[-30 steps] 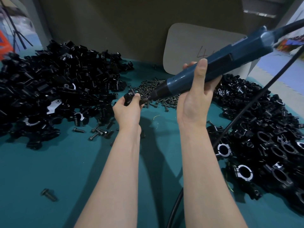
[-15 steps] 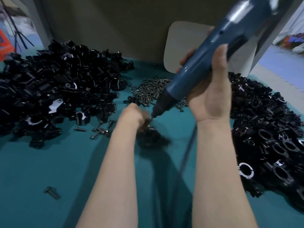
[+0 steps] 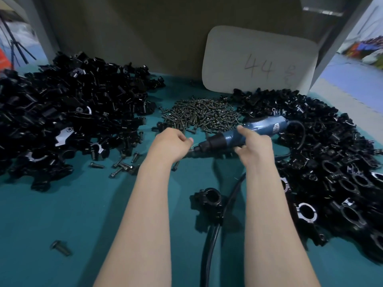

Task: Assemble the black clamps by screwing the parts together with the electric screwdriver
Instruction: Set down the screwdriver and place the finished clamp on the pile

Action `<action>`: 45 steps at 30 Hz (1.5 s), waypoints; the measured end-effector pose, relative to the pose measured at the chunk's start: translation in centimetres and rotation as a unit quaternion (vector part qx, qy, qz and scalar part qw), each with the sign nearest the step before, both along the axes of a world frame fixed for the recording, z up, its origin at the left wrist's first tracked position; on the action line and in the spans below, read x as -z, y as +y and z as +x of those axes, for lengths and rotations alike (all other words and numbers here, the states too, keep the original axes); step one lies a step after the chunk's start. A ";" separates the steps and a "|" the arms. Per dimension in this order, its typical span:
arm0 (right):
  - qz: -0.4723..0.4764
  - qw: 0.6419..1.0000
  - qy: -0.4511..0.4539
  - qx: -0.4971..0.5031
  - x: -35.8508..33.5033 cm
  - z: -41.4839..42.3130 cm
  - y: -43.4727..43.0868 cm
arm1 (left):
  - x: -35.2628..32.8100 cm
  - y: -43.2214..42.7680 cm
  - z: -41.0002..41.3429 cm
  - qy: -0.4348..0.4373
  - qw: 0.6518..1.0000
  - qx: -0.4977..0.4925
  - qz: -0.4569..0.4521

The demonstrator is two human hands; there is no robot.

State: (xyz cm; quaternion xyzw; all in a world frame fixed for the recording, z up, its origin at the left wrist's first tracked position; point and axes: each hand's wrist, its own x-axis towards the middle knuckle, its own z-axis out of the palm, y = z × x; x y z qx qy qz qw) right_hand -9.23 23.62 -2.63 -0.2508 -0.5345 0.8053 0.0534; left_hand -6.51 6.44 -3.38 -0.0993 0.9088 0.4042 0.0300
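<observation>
Evidently the worktop [image 3: 62, 204] is laid out for quick reach: loose black parts [image 3: 72, 112] are heaped on the left, a pile of screws [image 3: 201, 114] sits in the middle at the back, and put-together clamps [image 3: 335, 166] are stacked on the right, so each hand has its supply on its own side. The right hand [image 3: 253, 149] rests on the blue electric screwdriver [image 3: 244, 134], which lies low and almost flat, its tip pointing left toward the left hand [image 3: 172, 145]; the fingers look loosely spread over the body rather than clamped hard. The left hand is curled shut right at the tip, probably pinching a screw, though what it holds is hidden. One clamp [image 3: 209, 200] lies alone on the worktop, nearer the person than both hands, between the forearms and beside the cable [image 3: 211, 245].
</observation>
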 end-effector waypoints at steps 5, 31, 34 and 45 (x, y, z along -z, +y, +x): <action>0.085 0.996 -0.007 0.020 1.4 -0.6 -0.1 | 0.1 0.3 -0.1 -0.007 1.000 0.007 -0.019; 0.604 0.710 0.083 -0.352 -2.9 9.3 -1.2 | -2.3 3.9 0.9 0.057 0.990 0.110 0.066; 0.562 0.763 0.166 -0.272 -3.0 8.9 0.4 | -3.2 4.8 1.0 0.017 0.988 0.125 0.089; 0.458 0.862 0.184 0.114 -3.0 9.8 7.8 | -4.7 15.7 1.8 -0.029 0.853 0.135 0.504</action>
